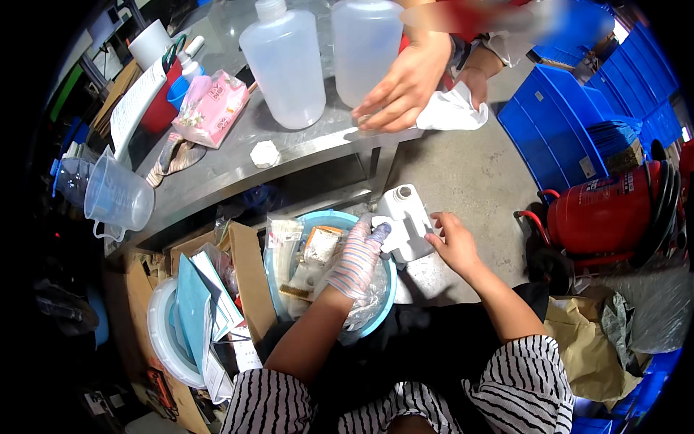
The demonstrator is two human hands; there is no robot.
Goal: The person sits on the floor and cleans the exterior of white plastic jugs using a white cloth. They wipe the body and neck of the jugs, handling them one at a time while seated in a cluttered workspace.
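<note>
One white plastic jug (414,244) just in front of the desk (231,163), below the near edge, between left grip (358,257) and right grip (457,246); slightly tilted, mouth uncovered and facing up. Can't tell whether resting on the floor (470,173) or held clear of it. Left grip in a thin striped glove, fingers closed on the jug's left side, exact finger placement partly hidden. Right grip bare, fingers spread and loosely curved, thumb right beside the jug's right side, contact unclear. Just left of the jug, partly under the left forearm: blue tub (392,286) with plastic bags and a brush (295,292) inside. Further left, cardboard box (253,271) with papers and a blue folder (194,304). On the desk: two big cloudy bottles, left bottle (285,72) and right bottle (365,54), plus a white cap (264,153), pink tissue box (217,108), second striped glove (176,158), and clear measuring cup (119,192) at the left end. Across the desk, co-worker's hand (408,81) at the base of the right bottle, another hand (473,83) with a white cloth (454,110). Off right: blue crates (549,130), red tank (600,210), brown bag (575,336) nearer.
</note>
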